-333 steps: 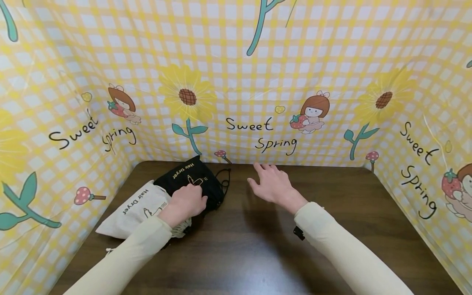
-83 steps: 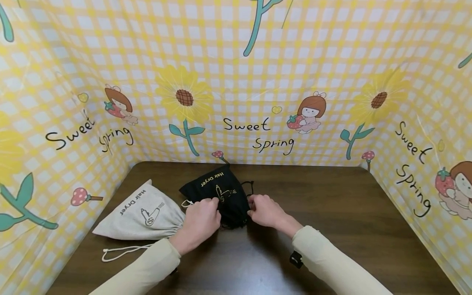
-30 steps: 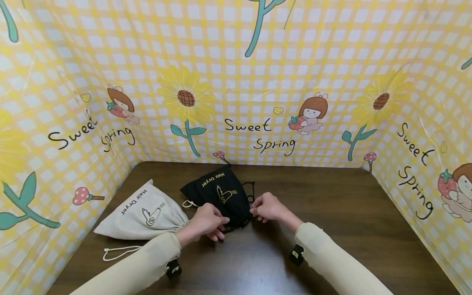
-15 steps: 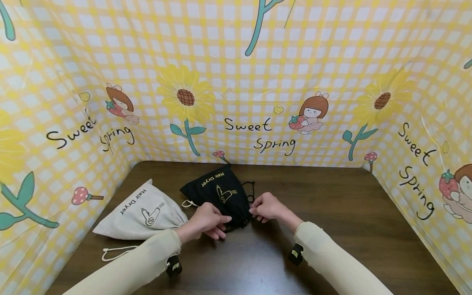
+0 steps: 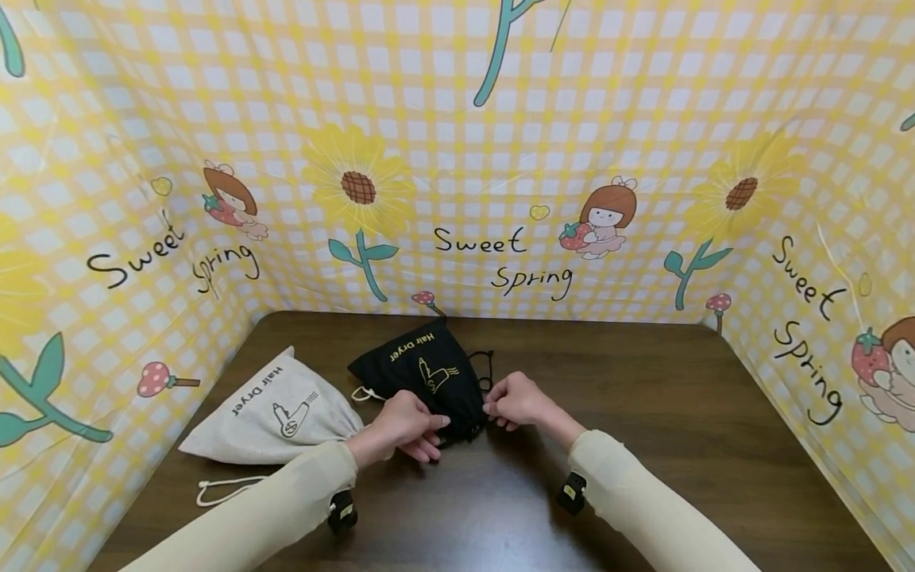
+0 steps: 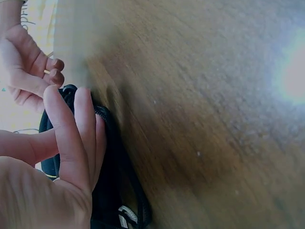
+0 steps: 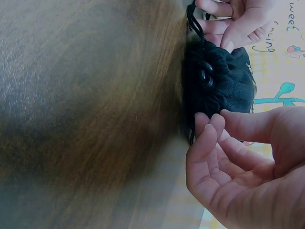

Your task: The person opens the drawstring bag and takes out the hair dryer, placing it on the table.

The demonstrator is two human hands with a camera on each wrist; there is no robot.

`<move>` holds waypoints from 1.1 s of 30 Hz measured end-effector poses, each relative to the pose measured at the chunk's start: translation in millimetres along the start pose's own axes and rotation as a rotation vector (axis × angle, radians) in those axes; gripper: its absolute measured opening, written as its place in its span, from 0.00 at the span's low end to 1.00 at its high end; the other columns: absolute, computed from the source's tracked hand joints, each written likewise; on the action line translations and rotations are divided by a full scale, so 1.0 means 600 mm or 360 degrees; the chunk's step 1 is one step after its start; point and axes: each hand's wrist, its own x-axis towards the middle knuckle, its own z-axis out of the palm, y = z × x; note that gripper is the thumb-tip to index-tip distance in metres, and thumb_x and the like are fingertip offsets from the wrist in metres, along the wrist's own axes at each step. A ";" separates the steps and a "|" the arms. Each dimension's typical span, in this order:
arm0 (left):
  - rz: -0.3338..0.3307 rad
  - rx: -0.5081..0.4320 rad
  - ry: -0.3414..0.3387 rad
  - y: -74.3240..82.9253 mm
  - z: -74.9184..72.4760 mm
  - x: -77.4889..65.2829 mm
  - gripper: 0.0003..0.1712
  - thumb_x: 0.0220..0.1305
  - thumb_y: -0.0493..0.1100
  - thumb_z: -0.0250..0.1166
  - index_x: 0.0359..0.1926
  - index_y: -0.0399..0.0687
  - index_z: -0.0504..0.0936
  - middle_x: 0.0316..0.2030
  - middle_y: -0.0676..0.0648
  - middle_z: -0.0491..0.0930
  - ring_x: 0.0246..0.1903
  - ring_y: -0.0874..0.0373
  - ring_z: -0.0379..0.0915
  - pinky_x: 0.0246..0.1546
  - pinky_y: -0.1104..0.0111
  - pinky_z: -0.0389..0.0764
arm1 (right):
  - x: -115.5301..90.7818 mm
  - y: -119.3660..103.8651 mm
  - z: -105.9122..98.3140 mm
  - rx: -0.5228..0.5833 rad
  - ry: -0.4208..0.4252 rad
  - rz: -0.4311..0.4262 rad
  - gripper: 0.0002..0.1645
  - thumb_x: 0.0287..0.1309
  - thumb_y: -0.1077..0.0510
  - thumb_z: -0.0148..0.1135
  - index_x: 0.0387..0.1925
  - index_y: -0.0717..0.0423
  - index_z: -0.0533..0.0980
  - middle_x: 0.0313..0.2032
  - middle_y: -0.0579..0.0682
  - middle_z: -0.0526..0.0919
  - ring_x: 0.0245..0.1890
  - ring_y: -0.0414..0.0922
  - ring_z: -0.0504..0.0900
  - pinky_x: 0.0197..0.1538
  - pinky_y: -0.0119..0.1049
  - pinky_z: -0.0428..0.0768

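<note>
A black drawstring bag (image 5: 407,361), printed "Hair Dryer" with a yellow dryer outline, lies on the dark wooden table (image 5: 643,445). My left hand (image 5: 407,425) rests at the left side of its gathered mouth (image 7: 205,78), thumb on the cloth and the other fingers rather straight. On the opposite side, my right hand (image 5: 520,401) pinches the mouth's edge between thumb and fingertips. A black cord (image 5: 490,367) loops out beyond that hand. A pale drawstring bag (image 5: 268,405) with the same print lies left of the black one, its neck partly behind my left wrist.
A white cord loop (image 5: 214,492) from the pale bag trails on the table, and another white loop (image 5: 364,394) sticks out between the bags. Yellow checked cloth (image 5: 472,175) walls in the table's back and both sides.
Over the earlier frames the black bag came off the pale bag, rightward, and both hands settled at its mouth. In the last second the hands have barely moved.
</note>
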 end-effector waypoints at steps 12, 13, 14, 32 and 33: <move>-0.0003 -0.0019 0.0023 0.004 0.007 0.005 0.12 0.71 0.37 0.70 0.34 0.28 0.84 0.26 0.36 0.86 0.22 0.50 0.87 0.20 0.65 0.85 | 0.003 -0.002 0.000 0.0011 -0.0027 0.0010 0.03 0.64 0.67 0.70 0.37 0.65 0.85 0.27 0.54 0.88 0.23 0.42 0.83 0.28 0.38 0.85; -0.0011 -0.0049 0.0013 0.004 0.007 0.006 0.11 0.71 0.36 0.70 0.34 0.28 0.84 0.27 0.35 0.86 0.22 0.49 0.88 0.20 0.65 0.85 | 0.004 -0.002 0.001 0.0012 -0.0026 0.0010 0.03 0.64 0.67 0.70 0.37 0.65 0.85 0.27 0.53 0.87 0.23 0.42 0.83 0.28 0.38 0.86; -0.0022 -0.0085 0.0003 0.003 0.007 0.009 0.11 0.71 0.35 0.69 0.35 0.27 0.84 0.27 0.35 0.86 0.23 0.50 0.88 0.20 0.65 0.85 | 0.004 -0.001 0.001 0.0011 -0.0022 0.0010 0.03 0.64 0.67 0.70 0.37 0.65 0.86 0.27 0.53 0.87 0.23 0.42 0.83 0.28 0.38 0.86; -0.0083 -0.0280 0.0059 0.003 0.017 0.009 0.03 0.67 0.26 0.67 0.38 0.26 0.83 0.30 0.35 0.87 0.26 0.49 0.89 0.23 0.66 0.86 | 0.007 0.005 0.011 0.0004 0.0075 0.0068 0.05 0.63 0.67 0.70 0.30 0.61 0.85 0.25 0.49 0.85 0.23 0.42 0.82 0.28 0.37 0.85; -0.0078 -0.0284 0.0065 0.002 0.018 0.008 0.03 0.67 0.26 0.67 0.38 0.26 0.83 0.30 0.35 0.87 0.26 0.49 0.89 0.23 0.66 0.86 | 0.007 0.005 0.011 0.0005 0.0073 0.0067 0.06 0.63 0.67 0.69 0.29 0.61 0.85 0.25 0.49 0.85 0.23 0.42 0.82 0.28 0.37 0.85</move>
